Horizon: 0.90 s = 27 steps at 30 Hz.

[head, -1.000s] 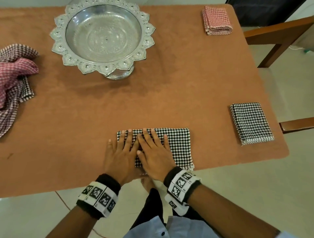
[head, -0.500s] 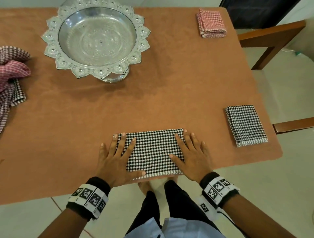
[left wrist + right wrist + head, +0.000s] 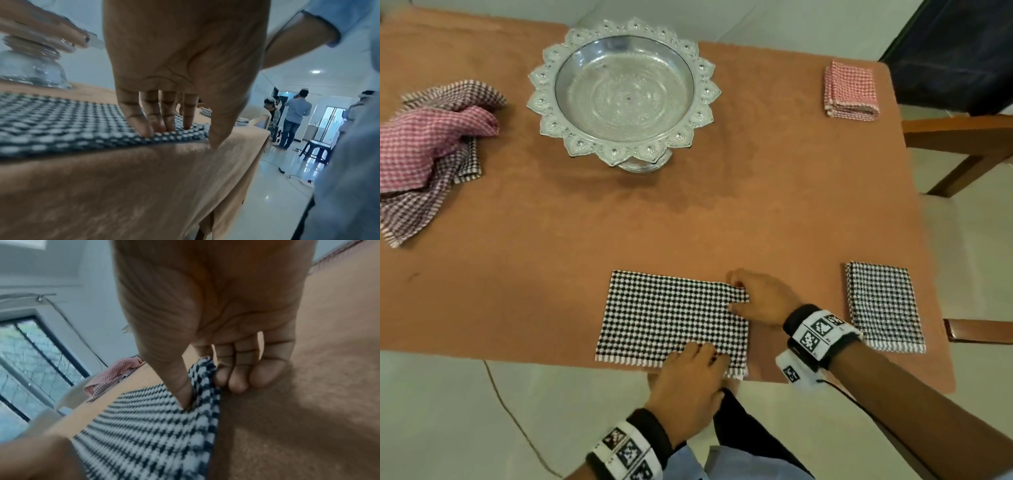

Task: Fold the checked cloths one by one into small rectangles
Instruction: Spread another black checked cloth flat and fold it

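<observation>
Black wristbands (image 3: 822,330) with white square-patterned marker tags, light blue shirt (image 3: 688,466), dark trousers (image 3: 743,428).

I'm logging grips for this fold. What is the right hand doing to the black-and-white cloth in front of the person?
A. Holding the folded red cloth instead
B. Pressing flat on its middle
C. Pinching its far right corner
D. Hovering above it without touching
C: the right hand has thumb and fingers pinched on the far right corner of the black-and-white cloth.
</observation>
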### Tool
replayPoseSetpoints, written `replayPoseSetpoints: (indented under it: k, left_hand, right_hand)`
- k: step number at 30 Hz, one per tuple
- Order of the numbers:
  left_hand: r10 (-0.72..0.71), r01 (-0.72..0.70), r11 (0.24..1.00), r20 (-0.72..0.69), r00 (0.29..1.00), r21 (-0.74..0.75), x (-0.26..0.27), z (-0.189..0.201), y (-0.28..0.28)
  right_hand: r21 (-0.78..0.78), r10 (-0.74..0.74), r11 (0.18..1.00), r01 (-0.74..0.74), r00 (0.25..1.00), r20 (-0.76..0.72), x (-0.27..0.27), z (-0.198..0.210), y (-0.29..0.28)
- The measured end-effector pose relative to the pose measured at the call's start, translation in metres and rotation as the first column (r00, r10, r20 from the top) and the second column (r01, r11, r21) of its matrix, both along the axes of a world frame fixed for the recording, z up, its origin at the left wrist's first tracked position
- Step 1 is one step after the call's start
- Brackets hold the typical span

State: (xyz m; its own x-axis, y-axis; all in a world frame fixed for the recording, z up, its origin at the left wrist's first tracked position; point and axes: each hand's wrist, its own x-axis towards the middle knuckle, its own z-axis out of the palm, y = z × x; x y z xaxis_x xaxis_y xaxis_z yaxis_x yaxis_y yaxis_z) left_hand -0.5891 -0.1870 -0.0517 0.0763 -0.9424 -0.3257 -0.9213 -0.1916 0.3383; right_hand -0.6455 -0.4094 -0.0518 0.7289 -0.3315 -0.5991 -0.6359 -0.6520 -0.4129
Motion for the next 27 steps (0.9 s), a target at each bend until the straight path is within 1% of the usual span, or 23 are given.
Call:
replayPoseSetpoints:
  k: [2, 3, 6, 9, 12, 14, 16, 19, 21, 22, 24, 26, 27]
  left_hand:
    - [0.007, -0.008, 0.999, 0.02, 1.0, 0.037, -0.017, -0.003, -0.006]
    - [0.037, -0.038, 0.999, 0.041, 0.998, 0.027, -0.02, -0.004, -0.008]
    - [0.118, -0.117, 0.993, 0.089, 0.989, -0.02, -0.029, -0.009, -0.012]
    - [0.134, -0.132, 0.991, 0.136, 0.982, -0.02, -0.037, -0.01, -0.015]
    - [0.123, -0.114, 0.991, 0.161, 0.979, -0.066, -0.045, -0.013, -0.02]
    - [0.085, -0.073, 0.994, 0.152, 0.985, -0.08, -0.044, -0.01, -0.024]
    - [0.005, 0.006, 0.998, 0.149, 0.989, -0.069, -0.041, -0.004, -0.03]
    - [-0.097, 0.097, 0.995, 0.153, 0.983, 0.011, -0.038, 0.007, -0.041]
    - [-0.154, 0.143, 0.986, 0.148, 0.977, 0.083, -0.038, 0.009, -0.047]
    - [-0.165, 0.15, 0.982, 0.138, 0.977, 0.116, -0.039, 0.009, -0.047]
    - [-0.17, 0.16, 0.983, 0.121, 0.978, 0.094, -0.035, 0.01, -0.047]
    - [-0.118, 0.115, 0.992, 0.057, 0.991, 0.058, -0.029, 0.007, -0.043]
    - [-0.063, 0.062, 0.998, 0.002, 0.998, 0.011, -0.026, 0.004, -0.039]
  right_hand:
    - [0.05, 0.028, 0.998, -0.025, 0.999, -0.044, 0.007, 0.004, -0.006]
    - [0.06, 0.036, 0.998, -0.033, 0.998, -0.05, 0.01, 0.004, -0.006]
    - [0.018, 0.075, 0.997, -0.074, 0.997, -0.025, 0.011, 0.004, -0.01]
    - [0.012, 0.042, 0.999, -0.042, 0.999, 0.015, 0.009, -0.001, -0.012]
    - [0.048, -0.003, 0.999, 0.001, 0.999, 0.048, 0.005, -0.006, -0.012]
    - [0.086, -0.038, 0.996, 0.032, 0.996, 0.077, 0.003, -0.004, -0.012]
    - [0.115, -0.076, 0.991, 0.064, 0.991, 0.108, 0.0, -0.004, -0.012]
    - [0.137, -0.105, 0.987, 0.087, 0.986, 0.133, -0.002, -0.004, -0.014]
    - [0.163, -0.112, 0.982, 0.092, 0.986, 0.12, -0.003, -0.003, -0.017]
    - [0.181, -0.111, 0.979, 0.09, 0.988, 0.111, -0.003, 0.0, -0.019]
    - [0.217, -0.124, 0.971, 0.1, 0.987, 0.098, -0.003, 0.0, -0.022]
    - [0.268, -0.181, 0.951, 0.152, 0.98, 0.087, -0.004, -0.001, -0.023]
    - [0.295, -0.221, 0.937, 0.186, 0.971, 0.088, -0.004, -0.001, -0.023]
